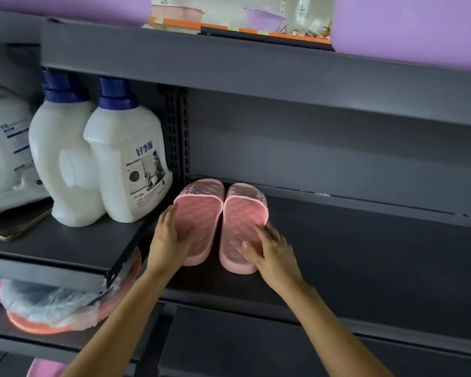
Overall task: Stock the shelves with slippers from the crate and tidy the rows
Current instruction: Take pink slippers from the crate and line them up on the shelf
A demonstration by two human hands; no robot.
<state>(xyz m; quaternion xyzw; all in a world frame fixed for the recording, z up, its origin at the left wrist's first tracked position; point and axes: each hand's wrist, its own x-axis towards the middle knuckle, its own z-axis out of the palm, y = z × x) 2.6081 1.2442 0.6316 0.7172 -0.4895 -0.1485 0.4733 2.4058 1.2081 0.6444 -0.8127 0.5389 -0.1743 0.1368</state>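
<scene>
- Hands first: left hand (172, 235) and right hand (272, 250), lower centre, both flat with fingers fairly straight. Each lies on the outer heel edge of one slipper, pressing, not gripping.
- Left slipper (199, 213) and right slipper (242, 216) sit side by side on the shelf (365, 254), centre frame, toes to the back, inner edges nearly touching.
- Outer-edge contact likely squeezes the pair together and squares it up.
- Pair sits just right of the bottles (125, 159), at the shelf's left end: probably the row start, building rightward.
- Crate not in view.
</scene>
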